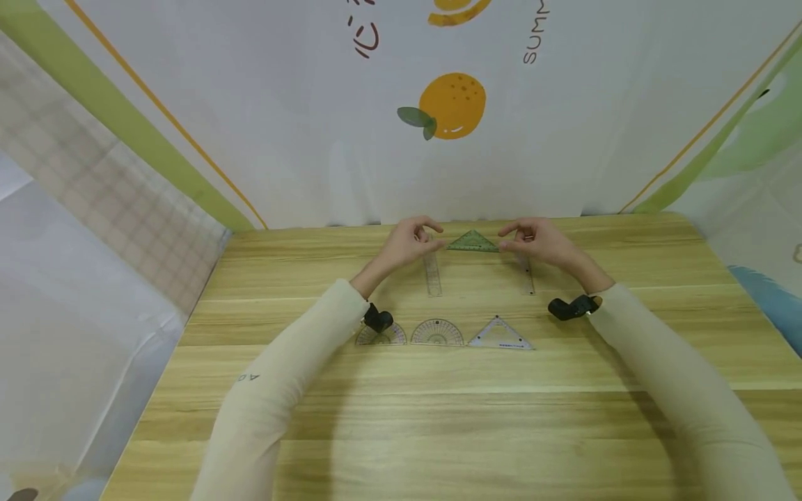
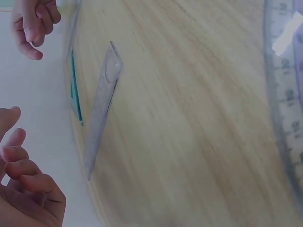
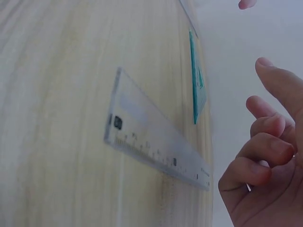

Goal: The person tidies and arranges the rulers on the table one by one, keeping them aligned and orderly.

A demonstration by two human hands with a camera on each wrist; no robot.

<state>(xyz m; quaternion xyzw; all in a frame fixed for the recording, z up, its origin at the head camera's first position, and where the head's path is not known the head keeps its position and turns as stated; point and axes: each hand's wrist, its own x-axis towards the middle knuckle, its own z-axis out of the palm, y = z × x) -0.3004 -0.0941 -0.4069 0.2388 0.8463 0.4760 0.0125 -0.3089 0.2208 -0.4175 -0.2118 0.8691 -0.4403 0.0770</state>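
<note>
A green set square [image 1: 473,242] lies on the far part of the table, its long edge toward me. To its left is my left hand [image 1: 409,242], fingers loosely bent with nothing held; the same hand [image 2: 28,189] appears apart from it in the left wrist view. My right hand [image 1: 544,242] is at the other end, also holding nothing, its bent fingers [image 3: 258,165] showing in the right wrist view. A clear ruler [image 1: 434,275] lies partly below my left hand. Another clear ruler [image 3: 156,137] is below the right hand, partly hidden in the head view.
Nearer to me, a row holds a clear protractor [image 1: 437,334], another protractor [image 1: 391,337] partly covered by the left wrist camera, and a clear set square [image 1: 500,335]. The wooden table [image 1: 451,431] ends at a printed white cloth [image 1: 301,139] behind.
</note>
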